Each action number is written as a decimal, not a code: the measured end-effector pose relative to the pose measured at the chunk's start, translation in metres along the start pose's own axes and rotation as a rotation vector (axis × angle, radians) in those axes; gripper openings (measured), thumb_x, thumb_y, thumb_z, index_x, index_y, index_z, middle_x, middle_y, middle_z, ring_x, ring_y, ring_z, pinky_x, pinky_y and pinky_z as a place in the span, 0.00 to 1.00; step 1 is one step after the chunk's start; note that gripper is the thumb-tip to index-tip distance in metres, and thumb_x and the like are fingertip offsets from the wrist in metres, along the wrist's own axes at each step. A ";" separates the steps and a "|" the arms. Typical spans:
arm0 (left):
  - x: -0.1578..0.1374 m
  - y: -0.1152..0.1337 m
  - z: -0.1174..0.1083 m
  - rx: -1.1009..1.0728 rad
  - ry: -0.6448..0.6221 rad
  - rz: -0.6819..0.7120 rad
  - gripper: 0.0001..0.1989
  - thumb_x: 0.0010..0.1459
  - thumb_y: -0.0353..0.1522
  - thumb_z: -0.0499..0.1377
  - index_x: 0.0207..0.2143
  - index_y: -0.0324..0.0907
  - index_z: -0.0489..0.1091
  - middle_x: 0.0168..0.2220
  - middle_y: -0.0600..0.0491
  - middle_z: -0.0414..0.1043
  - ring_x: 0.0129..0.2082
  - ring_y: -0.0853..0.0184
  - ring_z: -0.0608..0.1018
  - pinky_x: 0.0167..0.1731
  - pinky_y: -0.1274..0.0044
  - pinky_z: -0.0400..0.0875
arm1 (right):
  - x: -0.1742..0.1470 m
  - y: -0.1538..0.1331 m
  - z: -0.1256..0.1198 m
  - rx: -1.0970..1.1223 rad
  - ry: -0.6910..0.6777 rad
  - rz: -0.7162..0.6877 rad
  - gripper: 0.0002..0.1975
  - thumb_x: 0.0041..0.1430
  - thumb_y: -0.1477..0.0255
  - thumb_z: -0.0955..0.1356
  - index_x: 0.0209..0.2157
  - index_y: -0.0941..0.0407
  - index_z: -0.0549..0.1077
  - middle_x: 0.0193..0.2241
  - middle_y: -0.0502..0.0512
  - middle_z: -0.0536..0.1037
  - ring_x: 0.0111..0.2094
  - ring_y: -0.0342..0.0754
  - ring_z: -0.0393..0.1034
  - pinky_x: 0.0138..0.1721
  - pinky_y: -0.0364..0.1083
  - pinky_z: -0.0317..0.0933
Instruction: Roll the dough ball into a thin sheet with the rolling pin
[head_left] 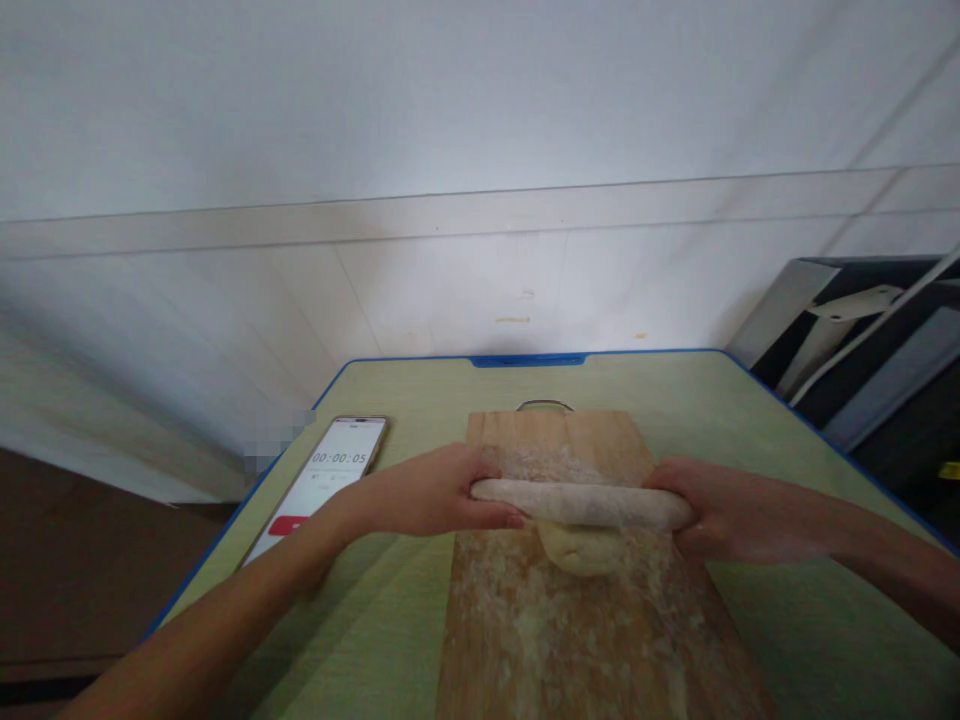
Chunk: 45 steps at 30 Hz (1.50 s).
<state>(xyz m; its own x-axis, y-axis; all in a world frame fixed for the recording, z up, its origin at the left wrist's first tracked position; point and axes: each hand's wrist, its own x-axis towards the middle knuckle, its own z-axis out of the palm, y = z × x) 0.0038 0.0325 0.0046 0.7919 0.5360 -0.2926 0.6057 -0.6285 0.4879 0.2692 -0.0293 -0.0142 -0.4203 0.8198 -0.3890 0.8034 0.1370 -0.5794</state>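
A flour-dusted rolling pin [585,502] lies crosswise over a lump of pale dough [579,550], hiding the dough's far part. My left hand [450,490] is closed on the pin's left end, its thumb along the near side. At the other end, my right hand [709,510] wraps around the pin. Beneath them is a wooden cutting board [525,640], streaked with flour, with a metal handle at its far edge.
A phone [330,480] showing a timer at 00:00:05 lies on the left of the green, blue-edged table [405,400]. A white wall [465,270] rises behind. Dark equipment with a pale cable [862,345] stands beyond the right edge.
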 end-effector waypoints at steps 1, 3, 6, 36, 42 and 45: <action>0.001 -0.001 0.000 -0.005 -0.001 0.002 0.20 0.56 0.47 0.50 0.28 0.40 0.68 0.24 0.57 0.67 0.24 0.72 0.68 0.22 0.81 0.55 | 0.000 -0.001 -0.001 0.020 -0.024 0.001 0.04 0.36 0.79 0.59 0.15 0.56 0.60 0.14 0.44 0.57 0.17 0.38 0.53 0.17 0.40 0.44; 0.000 -0.001 0.002 0.017 0.018 -0.004 0.21 0.56 0.48 0.50 0.27 0.39 0.68 0.23 0.57 0.66 0.23 0.72 0.67 0.21 0.80 0.54 | 0.000 -0.003 -0.002 0.035 -0.076 0.003 0.04 0.35 0.79 0.58 0.16 0.56 0.58 0.15 0.44 0.55 0.17 0.38 0.51 0.17 0.40 0.42; -0.003 0.001 0.006 0.102 0.083 -0.013 0.21 0.56 0.48 0.50 0.27 0.40 0.68 0.22 0.57 0.66 0.22 0.72 0.67 0.22 0.80 0.54 | -0.002 -0.006 0.000 -0.013 -0.014 0.002 0.05 0.34 0.80 0.58 0.14 0.55 0.55 0.14 0.44 0.53 0.16 0.38 0.51 0.16 0.41 0.40; -0.007 0.000 0.028 0.733 0.256 -0.036 0.25 0.59 0.50 0.40 0.37 0.40 0.63 0.30 0.48 0.72 0.30 0.60 0.75 0.25 0.76 0.60 | -0.020 -0.041 0.048 -0.946 0.782 0.229 0.07 0.53 0.79 0.59 0.29 0.58 0.67 0.26 0.61 0.75 0.28 0.53 0.71 0.25 0.47 0.47; -0.012 0.015 0.050 0.751 0.480 -0.183 0.27 0.59 0.50 0.40 0.41 0.37 0.61 0.37 0.43 0.71 0.36 0.58 0.75 0.30 0.74 0.65 | -0.015 -0.034 0.050 -0.935 0.813 0.139 0.07 0.51 0.78 0.60 0.32 0.58 0.67 0.29 0.59 0.75 0.33 0.52 0.70 0.30 0.47 0.50; -0.011 0.014 0.060 0.724 0.539 -0.178 0.26 0.60 0.49 0.39 0.41 0.38 0.61 0.37 0.44 0.70 0.37 0.59 0.74 0.31 0.74 0.65 | -0.015 -0.031 0.047 -0.927 0.773 0.076 0.06 0.53 0.75 0.60 0.32 0.57 0.68 0.30 0.58 0.76 0.34 0.52 0.70 0.31 0.46 0.51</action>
<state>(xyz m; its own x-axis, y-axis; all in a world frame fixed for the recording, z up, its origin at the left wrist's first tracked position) 0.0080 -0.0164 -0.0346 0.6494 0.7344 0.1975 0.7596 -0.6140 -0.2144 0.2306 -0.0725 -0.0238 -0.2502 0.9154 0.3152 0.9455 0.1610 0.2830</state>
